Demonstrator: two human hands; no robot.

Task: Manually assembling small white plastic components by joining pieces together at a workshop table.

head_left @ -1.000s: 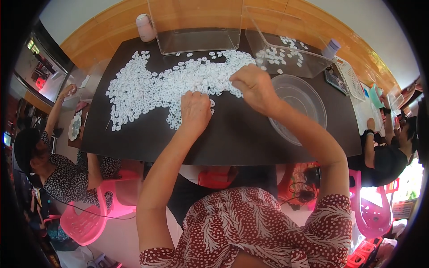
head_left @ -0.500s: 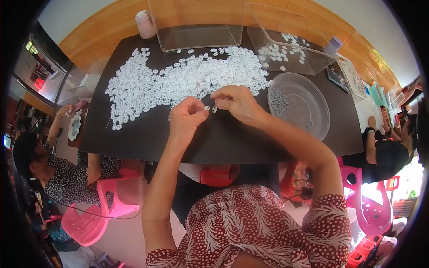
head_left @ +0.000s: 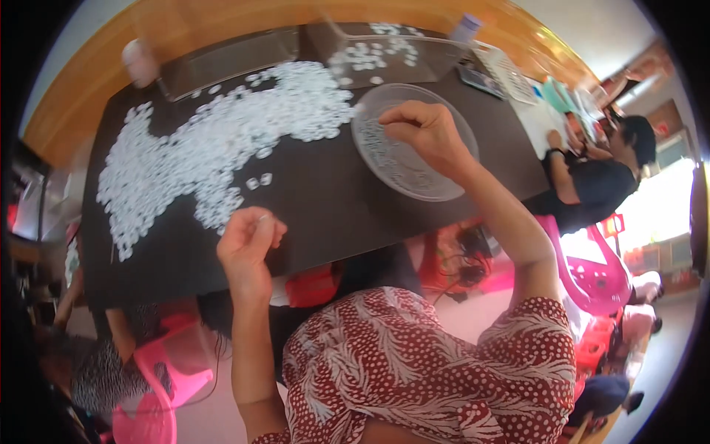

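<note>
My left hand (head_left: 251, 240) is curled closed over the near part of the dark table, thumb uppermost. Whatever its fingers may hold is hidden. My right hand (head_left: 429, 133) hovers over a round clear plastic tray (head_left: 462, 194), thumb and fingers pinched together. Blur keeps me from seeing anything between those fingertips. Small grey metal pieces (head_left: 379, 152), too small to name, lie along the tray's left side. A wide heap of small white oval plastic pieces (head_left: 200, 140) spreads left of the tray. Two separate white pieces (head_left: 259, 180) lie just beyond my left hand.
Behind the heap stands a clear bin (head_left: 229, 68); another clear bin (head_left: 421, 65) holds more white pieces. A phone (head_left: 482, 80), a purple-capped bottle (head_left: 466, 28) and a pink bottle (head_left: 140, 63) stand or lie at the back. A person (head_left: 592, 174) sits at right, another at left.
My view has swung to the right. My right hand has left the spot beside my left hand and is now over the round tray. The left hand has drawn nearer to me, fingers curled.
</note>
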